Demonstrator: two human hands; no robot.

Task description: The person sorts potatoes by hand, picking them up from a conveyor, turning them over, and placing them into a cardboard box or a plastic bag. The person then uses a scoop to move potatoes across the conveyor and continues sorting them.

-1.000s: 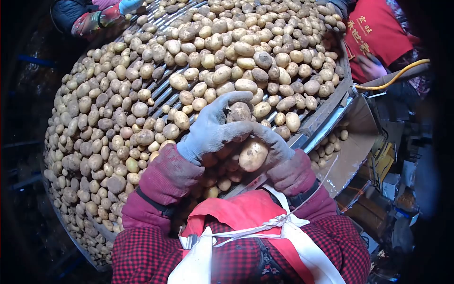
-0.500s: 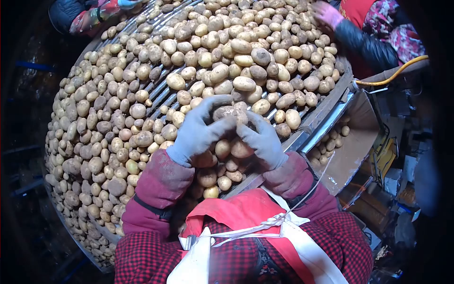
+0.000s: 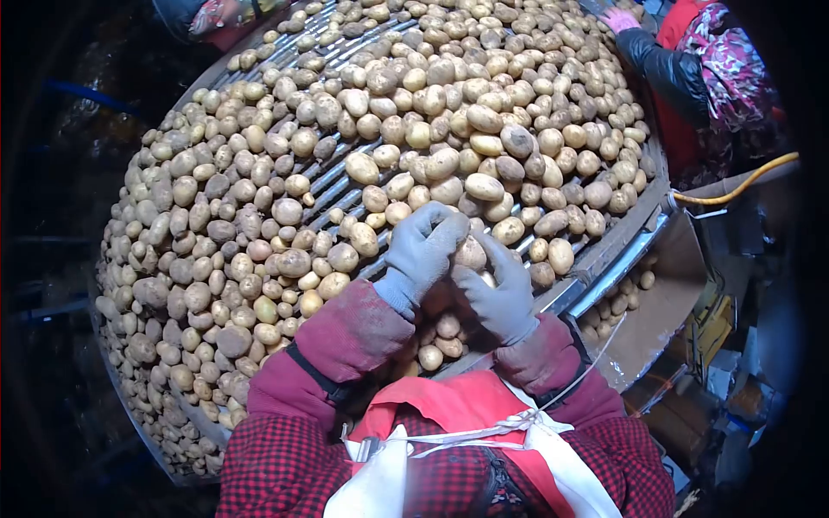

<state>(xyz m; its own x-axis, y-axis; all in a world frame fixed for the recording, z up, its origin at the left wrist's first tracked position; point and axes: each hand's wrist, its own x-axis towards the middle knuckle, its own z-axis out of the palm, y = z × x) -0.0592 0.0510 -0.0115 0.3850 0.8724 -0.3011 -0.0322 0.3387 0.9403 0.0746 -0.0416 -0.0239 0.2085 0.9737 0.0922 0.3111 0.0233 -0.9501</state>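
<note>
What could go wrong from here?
The potato between the left hand and right hand might slip if the hold loosens. The loose potatoes crowding the wooden rim could roll over it, perhaps into the cardboard box alongside.

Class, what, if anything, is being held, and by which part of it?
A potato, apparently by its right side, in the right hand. The left hand is at its other side; whether it grips too cannot be told.
</note>
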